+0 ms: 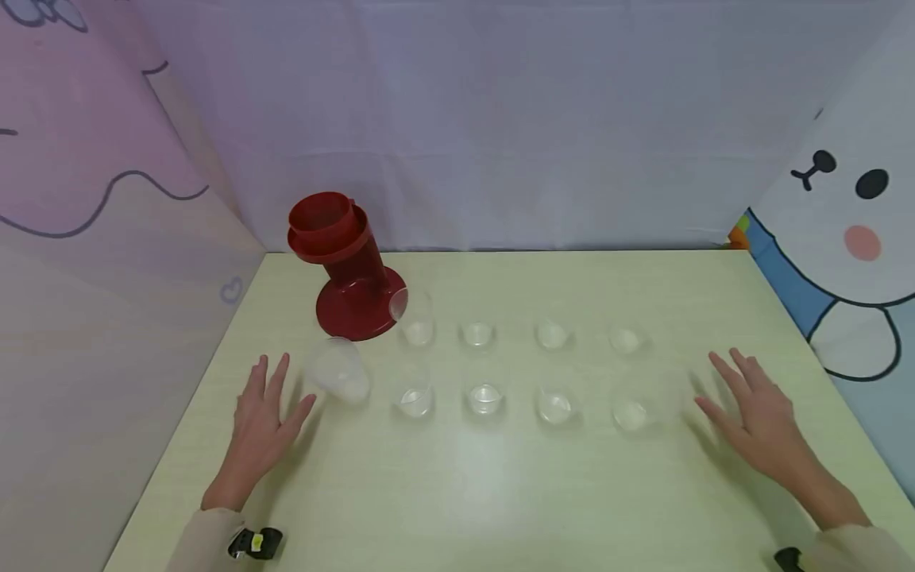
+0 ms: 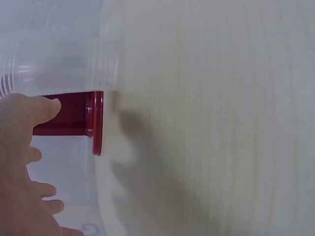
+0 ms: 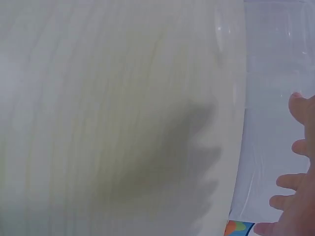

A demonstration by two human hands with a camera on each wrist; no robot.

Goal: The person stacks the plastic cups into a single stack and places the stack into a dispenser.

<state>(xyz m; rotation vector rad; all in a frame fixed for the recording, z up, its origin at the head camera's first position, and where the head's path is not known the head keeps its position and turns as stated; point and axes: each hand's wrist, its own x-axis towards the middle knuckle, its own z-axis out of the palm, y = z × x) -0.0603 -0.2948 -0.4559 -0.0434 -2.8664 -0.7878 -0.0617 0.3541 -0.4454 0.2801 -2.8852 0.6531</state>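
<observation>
My left hand (image 1: 260, 429) hovers over the left part of the table, fingers spread, holding nothing. Nearest to it is a whitish clear plastic cup or stack of cups (image 1: 339, 370); which one I cannot tell. My right hand (image 1: 765, 425) is also spread and holds nothing, to the right of the clear cups. Several transparent plastic cups stand in two rows between the hands, among them a front cup (image 1: 485, 399) and a back cup (image 1: 477, 334). Behind the left hand stands a dark red plastic holder (image 1: 357, 298) with a round base and a wide tubular top.
The pale wood-grain table (image 1: 472, 492) ends at a light cloth backdrop (image 1: 500, 127). Printed cartoon panels stand at both sides, one with a white animal face (image 1: 851, 214). A black wrist device (image 1: 260, 544) sits by the left sleeve.
</observation>
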